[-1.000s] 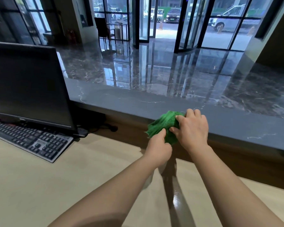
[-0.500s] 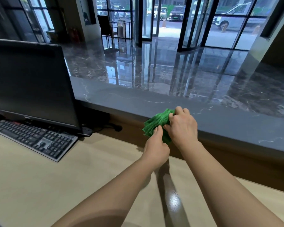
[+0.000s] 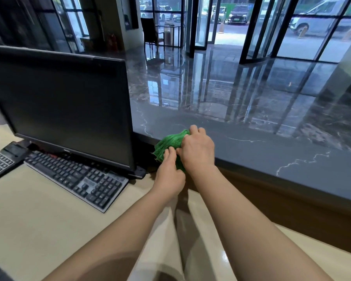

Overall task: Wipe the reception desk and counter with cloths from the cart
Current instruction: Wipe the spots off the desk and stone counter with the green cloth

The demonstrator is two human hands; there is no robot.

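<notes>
A: Grip check first. What are you seeing?
B: The right hand [image 3: 197, 151] is curling its fingers over the top of the green cloth [image 3: 166, 142]. The left hand [image 3: 168, 171] is pinching the cloth's lower edge, fingers bent. Both are gripping it.
A: Where is the cloth sitting?
B: It is bunching up at the near edge of the dark stone counter [image 3: 272, 151], between the 2 hands. It is just right of the monitor [image 3: 69, 110], by its lower corner. Whether it is pressing flat on the stone, I cannot tell; the right hand is covering that part.
A: And the desk?
B: The pale desk [image 3: 39, 216] is lying below the counter, with both forearms reaching across it. 1 black keyboard [image 3: 77, 179] is sitting angled in front of the monitor. A keypad device [image 3: 0, 159] is lying at the far left, partly cut off.
A: The screen?
B: It is showing dark.
A: Beyond the counter?
B: A glossy floor [image 3: 211, 88] is reflecting the glass doors [image 3: 201, 21]. 1 chair [image 3: 150, 33] is standing near them.
</notes>
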